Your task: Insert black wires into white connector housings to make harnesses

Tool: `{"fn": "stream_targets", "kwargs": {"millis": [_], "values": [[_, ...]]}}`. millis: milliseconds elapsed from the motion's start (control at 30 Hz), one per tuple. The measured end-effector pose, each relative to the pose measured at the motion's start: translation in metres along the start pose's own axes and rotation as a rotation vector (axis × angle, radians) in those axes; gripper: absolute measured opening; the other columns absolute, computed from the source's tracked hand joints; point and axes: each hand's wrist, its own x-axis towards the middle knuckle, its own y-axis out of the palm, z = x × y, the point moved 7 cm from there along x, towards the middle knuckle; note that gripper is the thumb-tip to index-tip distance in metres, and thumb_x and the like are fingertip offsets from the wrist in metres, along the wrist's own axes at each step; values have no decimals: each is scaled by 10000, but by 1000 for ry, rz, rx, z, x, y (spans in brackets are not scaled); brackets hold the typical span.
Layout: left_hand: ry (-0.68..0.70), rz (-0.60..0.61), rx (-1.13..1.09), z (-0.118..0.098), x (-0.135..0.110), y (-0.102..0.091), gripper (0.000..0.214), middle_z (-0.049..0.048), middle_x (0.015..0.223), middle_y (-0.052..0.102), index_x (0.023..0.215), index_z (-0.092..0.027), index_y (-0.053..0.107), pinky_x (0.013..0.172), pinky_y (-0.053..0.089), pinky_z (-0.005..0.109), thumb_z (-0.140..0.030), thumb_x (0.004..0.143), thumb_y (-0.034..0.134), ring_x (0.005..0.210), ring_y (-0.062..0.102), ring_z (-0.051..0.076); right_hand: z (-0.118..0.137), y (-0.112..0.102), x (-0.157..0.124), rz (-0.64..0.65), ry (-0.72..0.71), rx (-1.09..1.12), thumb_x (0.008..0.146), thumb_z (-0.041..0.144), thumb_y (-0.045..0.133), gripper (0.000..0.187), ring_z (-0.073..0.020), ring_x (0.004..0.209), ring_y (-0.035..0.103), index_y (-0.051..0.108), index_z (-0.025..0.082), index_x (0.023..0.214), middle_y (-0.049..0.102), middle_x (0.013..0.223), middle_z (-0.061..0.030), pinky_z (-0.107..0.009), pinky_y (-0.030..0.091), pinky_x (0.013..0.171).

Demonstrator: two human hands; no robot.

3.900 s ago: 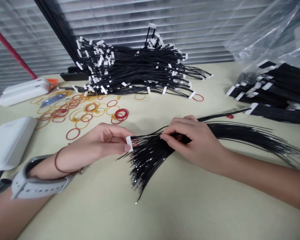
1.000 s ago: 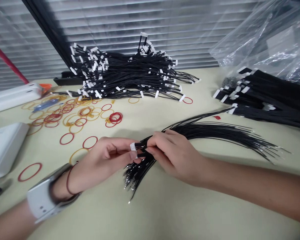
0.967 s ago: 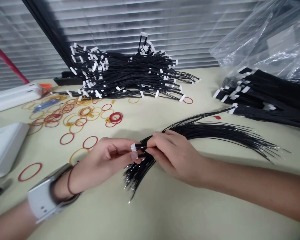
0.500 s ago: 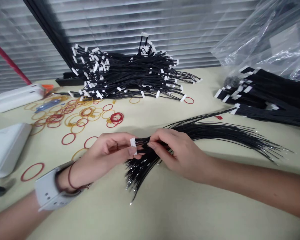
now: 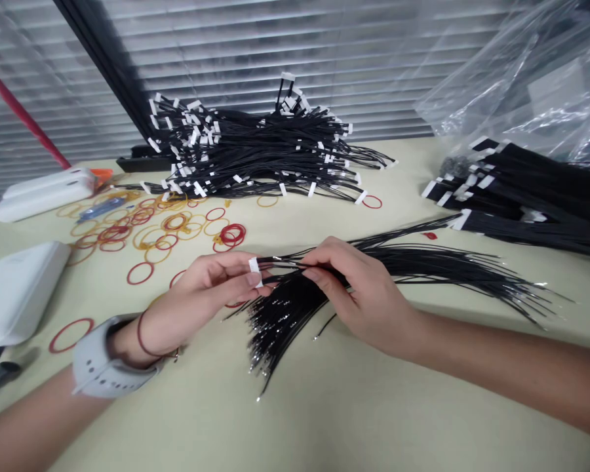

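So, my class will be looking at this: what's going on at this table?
A person is working on cables with bare hands. The left hand pinches a white connector, while the right hand holds thin black wires beside it. A bundle of loose wires with silvery tips lies beneath the hands. Behind are rubber bands and a pile of black cables with white ends.

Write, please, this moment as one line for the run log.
left hand: pinching white connector | right hand: holding loose black wires | rubber bands: scattered on table | cable pile: in front of blinds
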Motion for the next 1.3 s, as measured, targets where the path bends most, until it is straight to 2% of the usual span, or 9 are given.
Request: {"fn": "stream_targets", "kwargs": {"millis": [133, 267, 400, 600, 700, 933, 1100, 1300], "values": [[-24, -17, 3, 1, -1, 0, 79, -32, 768, 687, 848, -196, 655, 633, 466, 58, -225, 806, 595, 786, 646, 65, 0, -1, 0, -6, 23, -10, 857, 87, 428, 91, -58, 680, 454, 500, 141, 847, 489, 761, 2, -178, 386, 620], [-55, -56, -10, 3, -1, -3, 74, -21, 815, 690, 850, -189, 650, 644, 480, 68, -212, 797, 604, 802, 655, 80, 0, -6, -1, -88, 56, -62, 854, 89, 429, 94, -73, 727, 464, 495, 150, 826, 509, 787, -5, -207, 393, 668], [-54, -49, -6, 2, -1, -3, 81, -13, 846, 692, 843, -189, 653, 634, 479, 72, -229, 803, 595, 814, 655, 87, 6, -11, -4, -153, -37, -75, 844, 54, 421, 138, -73, 730, 477, 513, 154, 864, 520, 793, -4, -218, 400, 677], [-4, -21, 83, -2, -1, -1, 106, 2, 820, 702, 879, -187, 655, 597, 465, 76, -212, 785, 612, 779, 648, 86, 13, -2, -4, -51, -107, -102, 876, 121, 390, 181, -91, 709, 488, 569, 119, 904, 509, 813, -45, -224, 427, 640], [9, -4, 52, -2, -1, 0, 97, -8, 845, 707, 864, -204, 661, 662, 496, 116, -201, 779, 614, 792, 657, 104, 11, 2, -4, -1, -72, -130, 882, 148, 391, 180, -99, 692, 488, 569, 125, 892, 521, 801, -45, -230, 424, 616], [0, -9, 53, -5, -4, 2, 113, -23, 816, 714, 836, -211, 665, 674, 507, 121, -139, 775, 602, 785, 665, 108, -4, 2, -6, 1, 87, -40, 852, 166, 462, 68, -61, 614, 465, 523, 164, 820, 517, 739, 8, -181, 383, 533], [30, 1, 97, -5, -5, 2, 93, -8, 817, 713, 848, -200, 658, 708, 510, 152, -171, 776, 606, 788, 661, 121, -5, 1, -5, -23, 96, -31, 843, 164, 465, 63, -58, 584, 447, 507, 171, 797, 509, 726, 13, -188, 367, 520], [85, 43, 200, -5, -5, 4, 107, 7, 836, 697, 878, -191, 654, 719, 492, 156, -224, 797, 593, 791, 638, 112, -4, 3, -6, 17, 73, -25, 842, 159, 466, 68, -55, 612, 456, 517, 160, 798, 510, 739, 11, -181, 373, 557]]}}
